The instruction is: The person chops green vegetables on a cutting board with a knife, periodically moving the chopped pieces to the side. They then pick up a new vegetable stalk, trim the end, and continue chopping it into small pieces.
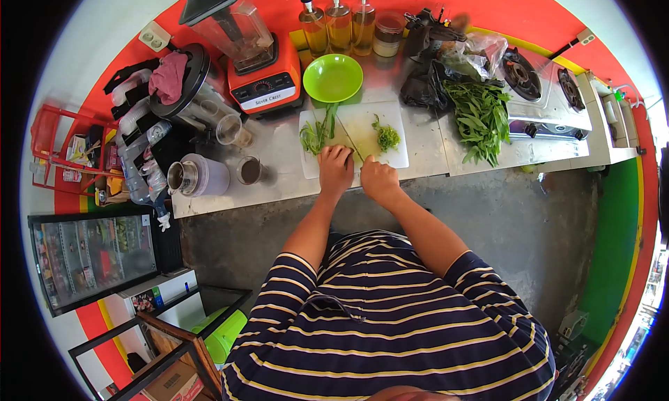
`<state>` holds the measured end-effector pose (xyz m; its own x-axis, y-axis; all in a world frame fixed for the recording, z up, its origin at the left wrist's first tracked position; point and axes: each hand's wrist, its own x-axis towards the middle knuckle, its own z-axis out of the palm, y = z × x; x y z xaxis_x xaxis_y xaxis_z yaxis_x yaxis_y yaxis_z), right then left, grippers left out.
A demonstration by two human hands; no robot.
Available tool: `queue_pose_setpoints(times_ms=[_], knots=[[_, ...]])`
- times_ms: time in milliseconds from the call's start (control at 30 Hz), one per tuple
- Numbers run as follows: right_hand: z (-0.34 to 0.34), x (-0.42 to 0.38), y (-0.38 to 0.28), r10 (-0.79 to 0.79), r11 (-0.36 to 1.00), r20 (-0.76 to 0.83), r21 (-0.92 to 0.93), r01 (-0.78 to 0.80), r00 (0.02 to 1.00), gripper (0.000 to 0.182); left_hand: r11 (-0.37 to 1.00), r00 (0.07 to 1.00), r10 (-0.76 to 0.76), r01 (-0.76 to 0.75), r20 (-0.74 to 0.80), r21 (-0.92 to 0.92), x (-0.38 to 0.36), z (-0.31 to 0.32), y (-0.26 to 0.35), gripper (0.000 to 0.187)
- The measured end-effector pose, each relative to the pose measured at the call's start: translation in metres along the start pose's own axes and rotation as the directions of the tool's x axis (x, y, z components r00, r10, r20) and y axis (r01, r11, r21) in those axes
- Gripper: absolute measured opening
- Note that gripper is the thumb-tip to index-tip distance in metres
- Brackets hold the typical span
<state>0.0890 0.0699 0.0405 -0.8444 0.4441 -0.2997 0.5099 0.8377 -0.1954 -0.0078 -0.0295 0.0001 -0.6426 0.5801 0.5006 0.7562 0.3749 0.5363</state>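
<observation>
- Our left hand point(335, 168) presses flat on a bundle of green stalks point(317, 133) on the white cutting board point(401, 157); the stalks run toward 12 o'clock.
- Our right hand point(378, 179) is curled shut around what looks like a knife handle; we cannot make out the blade.
- Done: a small heap of chopped greens point(388, 136) at 1 o'clock of the hands.
- Left, we judge: the held bundle, plus the big pile of leafy greens point(481, 119) at 2 o'clock.
- The green bowl point(332, 78) at 12 o'clock holds nothing.

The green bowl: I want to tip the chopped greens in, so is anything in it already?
No, the green bowl shows only its bare inside.
</observation>
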Motion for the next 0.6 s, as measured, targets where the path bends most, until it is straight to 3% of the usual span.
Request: queue_pose_setpoints(times_ms=[133, 333, 600], knots=[[0.008, -0.012, -0.002, 0.075, 0.996, 0.074, 0.039, -0.078, 0.994, 0.028, 1.000, 1.000, 0.011, -0.011, -0.024, 0.021, 0.001, -0.001, 0.003, 0.014], [-0.002, 0.000, 0.003, -0.027, 1.000, -0.007, 0.002, 0.027, 1.000, 0.028, 0.996, 0.999, -0.010, 0.008, 0.033, 0.085, -0.003, 0.000, 0.001, 0.016], [0.006, -0.006, -0.004, 0.052, 0.999, 0.022, 0.015, -0.052, 0.998, 0.026, 0.997, 1.000, -0.022, 0.021, 0.017, 0.068, -0.003, 0.000, 0.000, 0.014]])
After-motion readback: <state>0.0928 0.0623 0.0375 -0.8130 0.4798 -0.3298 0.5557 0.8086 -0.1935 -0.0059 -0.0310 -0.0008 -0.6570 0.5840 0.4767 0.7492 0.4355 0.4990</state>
